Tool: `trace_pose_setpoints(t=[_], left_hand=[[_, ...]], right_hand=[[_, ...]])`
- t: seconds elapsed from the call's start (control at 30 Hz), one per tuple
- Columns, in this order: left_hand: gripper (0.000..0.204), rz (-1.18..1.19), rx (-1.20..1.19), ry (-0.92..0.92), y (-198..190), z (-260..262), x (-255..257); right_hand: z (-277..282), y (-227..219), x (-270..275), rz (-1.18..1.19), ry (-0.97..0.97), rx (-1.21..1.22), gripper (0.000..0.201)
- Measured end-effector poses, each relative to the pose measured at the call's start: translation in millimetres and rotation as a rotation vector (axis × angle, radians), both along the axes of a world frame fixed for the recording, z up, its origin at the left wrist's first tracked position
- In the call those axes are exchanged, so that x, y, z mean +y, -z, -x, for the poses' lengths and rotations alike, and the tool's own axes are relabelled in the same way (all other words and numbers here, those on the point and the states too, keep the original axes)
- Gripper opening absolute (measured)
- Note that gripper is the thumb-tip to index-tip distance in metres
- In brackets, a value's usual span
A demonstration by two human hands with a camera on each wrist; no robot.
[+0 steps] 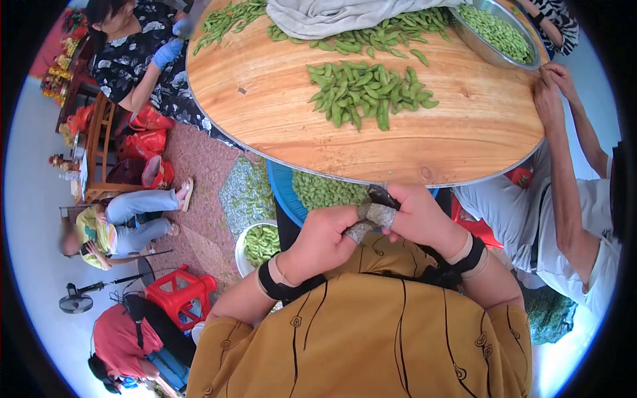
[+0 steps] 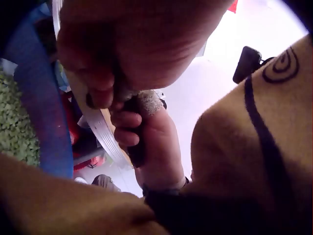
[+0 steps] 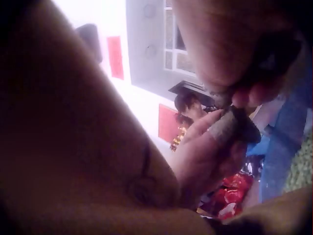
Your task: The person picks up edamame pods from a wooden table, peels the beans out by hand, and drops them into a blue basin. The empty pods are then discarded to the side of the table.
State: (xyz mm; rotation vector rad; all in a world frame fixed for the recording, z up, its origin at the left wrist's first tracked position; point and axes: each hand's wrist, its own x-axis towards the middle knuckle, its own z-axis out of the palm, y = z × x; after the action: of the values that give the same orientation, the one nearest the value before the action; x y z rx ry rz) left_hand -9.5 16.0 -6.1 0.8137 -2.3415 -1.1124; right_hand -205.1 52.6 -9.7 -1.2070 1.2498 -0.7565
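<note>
In the head view, my left hand [image 1: 322,239] and right hand [image 1: 424,215] meet above a blue basin [image 1: 281,192] of shelled beans, by the table's near edge. Rough grey wraps [image 1: 380,215] cover parts of the thumbs. The right fingers curl round dark material [image 1: 383,196]. From the left wrist view, dark material [image 2: 137,149] lies within the curled fingers of the right hand [image 2: 161,147], below the left hand [image 2: 142,44]. The right wrist view shows the left hand [image 3: 200,156] gripping a dark piece [image 3: 251,131] beside its grey wrap; its exact shape is unclear.
Green pods [image 1: 365,93] lie on the wooden table [image 1: 265,99], with a grey cloth [image 1: 332,16] and a metal bowl [image 1: 531,63] of beans behind. A white bowl [image 1: 241,249] of pods stands left of the basin. People sit on both sides; a red stool [image 1: 179,288] stands lower left.
</note>
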Motion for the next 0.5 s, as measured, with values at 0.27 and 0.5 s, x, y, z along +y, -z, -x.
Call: trace_pose_setpoints(t=[0.27, 0.5], left_hand=[[0.009, -0.585, -0.162, 0.033, -16.9, -53.8, -14.7], [0.021, 0.209, -0.565, -0.196, -28.0, -37.3, -37.9]], right_hand=[[-6.3, 11.8, -2.9, -0.115, -0.087, -0.209, 0.018], [-5.0, 21.6, -2.1, 0.165, -0.131, 0.123, 0.028]])
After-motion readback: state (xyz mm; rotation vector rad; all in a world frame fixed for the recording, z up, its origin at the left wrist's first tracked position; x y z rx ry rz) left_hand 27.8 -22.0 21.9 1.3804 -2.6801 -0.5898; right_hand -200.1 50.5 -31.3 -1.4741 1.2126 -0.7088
